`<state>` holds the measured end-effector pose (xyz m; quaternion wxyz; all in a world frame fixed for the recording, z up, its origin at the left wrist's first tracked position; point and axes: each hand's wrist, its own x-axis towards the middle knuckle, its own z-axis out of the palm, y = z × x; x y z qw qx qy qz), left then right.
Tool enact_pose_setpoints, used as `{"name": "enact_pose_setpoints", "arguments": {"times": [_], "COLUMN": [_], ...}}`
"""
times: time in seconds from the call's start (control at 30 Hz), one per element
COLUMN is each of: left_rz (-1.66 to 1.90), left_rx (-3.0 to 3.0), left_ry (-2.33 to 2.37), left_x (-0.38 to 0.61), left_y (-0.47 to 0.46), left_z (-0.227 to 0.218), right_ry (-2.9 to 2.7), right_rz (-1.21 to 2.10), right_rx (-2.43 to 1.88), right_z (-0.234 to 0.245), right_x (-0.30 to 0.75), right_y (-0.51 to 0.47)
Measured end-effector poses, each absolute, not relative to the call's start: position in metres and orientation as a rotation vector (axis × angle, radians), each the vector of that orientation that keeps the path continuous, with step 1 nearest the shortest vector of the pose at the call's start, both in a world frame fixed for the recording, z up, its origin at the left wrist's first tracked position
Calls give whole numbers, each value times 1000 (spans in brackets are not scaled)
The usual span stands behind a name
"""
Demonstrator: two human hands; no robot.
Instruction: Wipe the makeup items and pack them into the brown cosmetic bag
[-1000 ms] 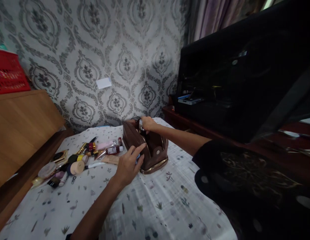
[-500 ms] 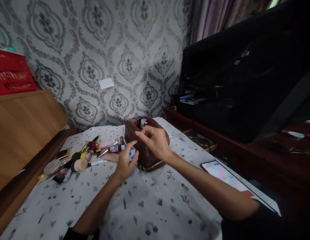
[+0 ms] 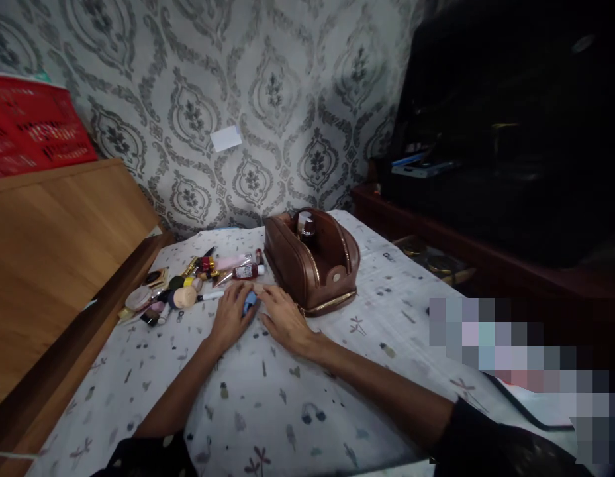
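My left hand [image 3: 231, 313] rests low over the bedding with its fingers curled round a small blue object [image 3: 248, 303], whose kind I cannot make out. Close beside it, my right hand [image 3: 286, 322] reaches forward, fingers stretched and fingertips down by the left fingers. What lies under those fingertips is mostly hidden. Just beyond stands a brown leather toiletry bag [image 3: 287, 260], unzipped and gaping. Inside it, a dark bottle with a shiny cap [image 3: 308, 230] stands by a pale-capped one. A dark red tube with a white cap [image 3: 247, 271] lies left of the bag.
Several cosmetics are heaped to the left, among them a beige-lidded jar [image 3: 185, 297], a round compact [image 3: 138, 299] and a white-handled brush [image 3: 211, 295]. A wooden headboard [image 3: 63, 218] borders the left side. At right are a dark cabinet [image 3: 466, 258] and a partly pixelated phone [image 3: 530, 407].
My right hand has come down from above the bag to the bedding beside my left hand, its pinch loosened. The left hand keeps the blue object, now lower. The view has shifted left.
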<state>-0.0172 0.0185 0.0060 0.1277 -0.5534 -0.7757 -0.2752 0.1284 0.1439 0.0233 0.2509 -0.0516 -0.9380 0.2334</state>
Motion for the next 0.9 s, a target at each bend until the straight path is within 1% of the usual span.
{"name": "enact_pose_setpoints", "arguments": {"times": [0.13,0.3,0.43,0.53,0.77,0.9], "left_rz": [-819,-883,-975,-974,-933,-928], "left_rx": [-1610,-1573,-1385,-1264,-1306,-1194], "left_ry": [-2273,-2286,-2280,-2285,-2385,-2458], "left_x": [-26,-27,-37,-54,-82,-82], "left_y": [13,12,16,29,69,75], "left_z": [-4,-3,2,10,12,14], "right_ry": [-2463,-2475,-2517,-2541,-2576,-2571], "right_rz": [519,397,384,378,368,367], "right_rx": [-149,-213,-203,-205,-176,-175], "right_z": [11,0,1,2,2,1], "right_x": [121,121,122,122,123,123], "right_y": [139,136,136,136,138,138]}}
